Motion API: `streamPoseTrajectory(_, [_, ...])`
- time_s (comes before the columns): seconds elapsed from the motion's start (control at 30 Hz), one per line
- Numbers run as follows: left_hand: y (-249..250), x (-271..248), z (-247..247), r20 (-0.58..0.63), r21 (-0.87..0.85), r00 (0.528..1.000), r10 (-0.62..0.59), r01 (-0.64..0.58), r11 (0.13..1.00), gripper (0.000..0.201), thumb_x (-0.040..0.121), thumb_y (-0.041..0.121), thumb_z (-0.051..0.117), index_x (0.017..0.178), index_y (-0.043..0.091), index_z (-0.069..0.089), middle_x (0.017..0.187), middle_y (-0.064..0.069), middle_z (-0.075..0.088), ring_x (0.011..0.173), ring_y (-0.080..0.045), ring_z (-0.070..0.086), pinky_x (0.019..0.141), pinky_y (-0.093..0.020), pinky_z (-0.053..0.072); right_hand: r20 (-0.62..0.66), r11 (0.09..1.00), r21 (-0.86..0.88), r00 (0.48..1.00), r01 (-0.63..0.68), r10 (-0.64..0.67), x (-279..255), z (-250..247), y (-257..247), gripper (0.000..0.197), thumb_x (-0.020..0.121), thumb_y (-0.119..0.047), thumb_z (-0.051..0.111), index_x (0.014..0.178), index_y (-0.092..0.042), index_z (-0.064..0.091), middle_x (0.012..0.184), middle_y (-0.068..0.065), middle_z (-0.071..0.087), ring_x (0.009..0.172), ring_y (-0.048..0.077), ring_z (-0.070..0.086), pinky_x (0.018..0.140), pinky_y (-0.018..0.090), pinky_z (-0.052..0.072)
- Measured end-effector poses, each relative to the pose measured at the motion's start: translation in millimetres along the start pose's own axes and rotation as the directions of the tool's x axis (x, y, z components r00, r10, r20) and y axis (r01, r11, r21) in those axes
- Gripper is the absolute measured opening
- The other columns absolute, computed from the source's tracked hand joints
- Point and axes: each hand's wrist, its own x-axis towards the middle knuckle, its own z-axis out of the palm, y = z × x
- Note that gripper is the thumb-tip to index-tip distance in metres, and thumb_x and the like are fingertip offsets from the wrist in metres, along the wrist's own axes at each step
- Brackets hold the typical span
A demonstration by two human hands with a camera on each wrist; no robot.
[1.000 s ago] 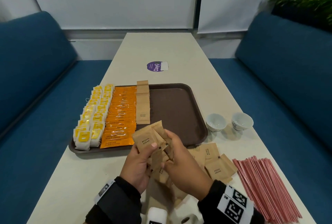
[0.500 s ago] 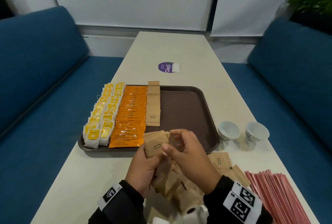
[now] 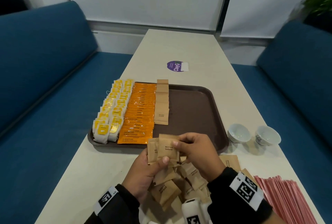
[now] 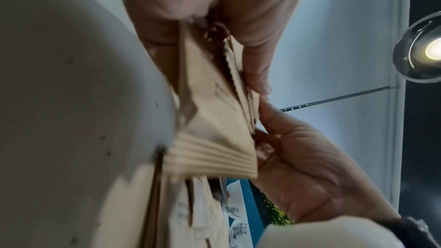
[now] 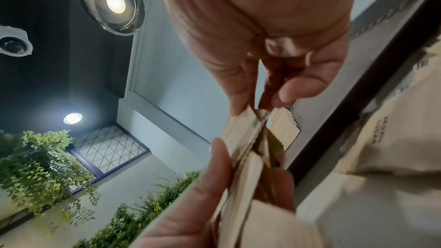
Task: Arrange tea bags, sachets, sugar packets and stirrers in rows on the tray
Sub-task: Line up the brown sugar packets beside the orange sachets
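Both hands hold a small stack of brown sugar packets just over the near rim of the brown tray. My left hand grips the stack from below, thumb on the front packet. My right hand pinches the stack's right edge. On the tray lie two rows of yellow tea bags, a row of orange coffee sachets and a short row of sugar packets. A loose pile of sugar packets lies on the table under my hands. Red stirrers lie at the near right.
Two small white cups stand to the right of the tray. A purple round sticker lies further up the cream table. Blue sofas flank the table on both sides. The tray's right half is bare.
The fanned packets in my hands have been squared into a neater stack and raised slightly toward the tray's near rim. The head view has shifted.
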Motion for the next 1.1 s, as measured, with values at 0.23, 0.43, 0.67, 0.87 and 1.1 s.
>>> streamPoseTrajectory(0.23, [9.6, 3.3, -15.5, -0.05, -0.02, 0.998, 0.024, -0.025, 0.999, 0.047, 0.073, 0.032, 0.061, 0.116, 0.013, 0.057, 0.106, -0.017, 0.069, 0.092, -0.03, 0.066, 0.074, -0.039, 0.052, 0.034, 0.987, 0.138, 0.996, -0.084, 0.08, 11.6, 9.5, -6.2, 0.015, 0.081, 0.0, 0.068, 0.074, -0.008, 0.059, 0.068, 0.005, 0.069, 0.049, 0.007, 0.058, 0.039, 0.018, 0.037])
streamPoseTrajectory(0.43, [11.0, 2.2, -28.1, -0.071, -0.017, 0.997, 0.029, -0.031, 0.999, 0.046, 0.074, 0.028, 0.061, 0.117, 0.012, 0.057, 0.106, -0.014, 0.07, 0.091, -0.026, 0.067, 0.071, -0.035, 0.053, 0.087, 0.978, 0.131, 0.985, -0.161, 0.15, 20.6, 11.3, -24.6, 0.014, 0.088, -0.006, 0.061, 0.077, -0.012, 0.055, 0.073, 0.007, 0.069, 0.061, 0.017, 0.057, 0.039, 0.021, 0.034])
streamPoseTrajectory(0.67, [18.2, 7.3, -42.2, -0.155, -0.059, 0.988, 0.028, -0.038, 0.998, 0.043, 0.075, 0.027, 0.06, 0.116, 0.015, 0.059, 0.101, -0.014, 0.07, 0.091, -0.03, 0.065, 0.083, -0.048, 0.052, -0.029, 0.961, -0.225, 0.987, -0.163, 0.161, 87.0, 7.4, -48.9, 0.005, 0.094, -0.013, 0.054, 0.091, -0.011, 0.058, 0.09, 0.008, 0.069, 0.058, 0.008, 0.053, 0.044, 0.014, 0.041])
streamPoseTrajectory(0.87, [24.5, 14.5, -43.0, -0.181, -0.033, 0.983, 0.038, -0.045, 0.998, 0.028, 0.09, 0.016, 0.053, 0.118, 0.018, 0.058, 0.105, -0.008, 0.071, 0.093, -0.022, 0.067, 0.074, -0.033, 0.052, -0.021, 0.8, -0.501, 0.928, -0.331, 0.371, 143.2, 21.7, -40.7, 0.015, 0.094, -0.013, 0.055, 0.103, -0.004, 0.062, 0.084, 0.011, 0.065, 0.063, 0.014, 0.05, 0.057, 0.023, 0.041])
streamPoseTrajectory(1.1, [23.8, 16.1, -45.0, -0.211, -0.044, 0.977, 0.032, -0.043, 0.998, 0.033, 0.088, 0.017, 0.055, 0.121, 0.017, 0.057, 0.109, -0.009, 0.07, 0.098, -0.024, 0.066, 0.077, -0.034, 0.052, -0.04, 0.68, -0.602, 0.867, -0.418, 0.497, 160.8, 28.4, -38.7, 0.01, 0.096, -0.017, 0.053, 0.094, -0.007, 0.055, 0.077, 0.006, 0.063, 0.057, 0.012, 0.05, 0.051, 0.023, 0.037])
